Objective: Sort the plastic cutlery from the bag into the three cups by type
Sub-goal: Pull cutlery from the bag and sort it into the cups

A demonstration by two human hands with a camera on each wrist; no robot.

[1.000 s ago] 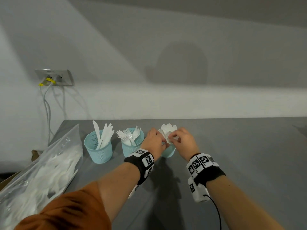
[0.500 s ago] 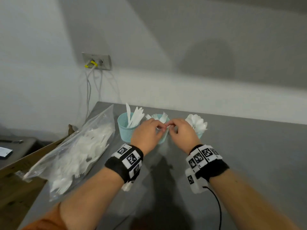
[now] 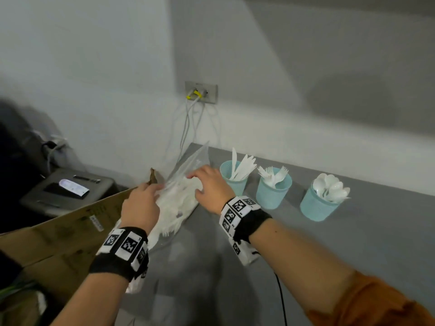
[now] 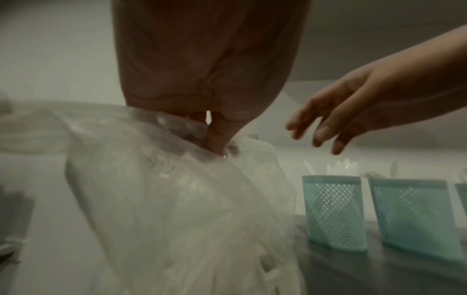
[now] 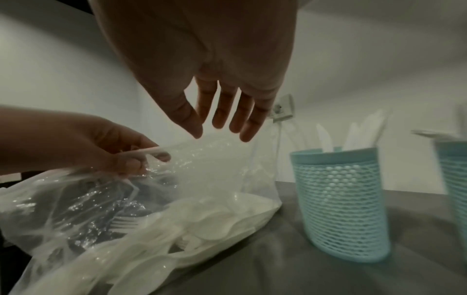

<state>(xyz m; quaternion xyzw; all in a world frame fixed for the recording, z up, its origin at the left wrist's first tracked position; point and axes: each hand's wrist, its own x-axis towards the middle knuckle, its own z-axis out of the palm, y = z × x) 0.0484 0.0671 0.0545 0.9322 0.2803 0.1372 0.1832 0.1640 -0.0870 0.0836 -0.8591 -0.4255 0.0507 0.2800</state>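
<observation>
Half a second ago both hands were together over the middle cup; a second ago they were over the spoon cup. Now they have come away from the cups and gone back to the bag (image 3: 181, 198), which lies at the left edge of the counter (image 3: 353, 243), partly hanging over a cardboard box (image 3: 58, 234) beside it.

The left hand (image 3: 141, 205) pinches the bag's rim between thumb and curled fingers (image 5: 141, 157), lifting the plastic so the mouth stands open. The right hand (image 3: 210, 187) hovers just above that opening with its fingers (image 5: 227, 111) spread and nearly straight, holding nothing and, as far as the wrist views show, not yet touching the plastic.

The three cups stand in a row toward the counter's back edge, just right of the bag: knives (image 3: 240, 168) in the nearest cup (image 3: 235, 182), forks (image 3: 273, 175) in the middle cup (image 3: 273, 194), spoons (image 3: 329, 187) in the far right cup (image 3: 317, 208). Each already holds several pieces.

So the last drop-off looks finished and a fresh pick is beginning. The bag is still well filled with mixed white cutlery, so plenty of sorting appears to remain. The next move is likely the right hand reaching in while the left keeps the mouth open.
</observation>
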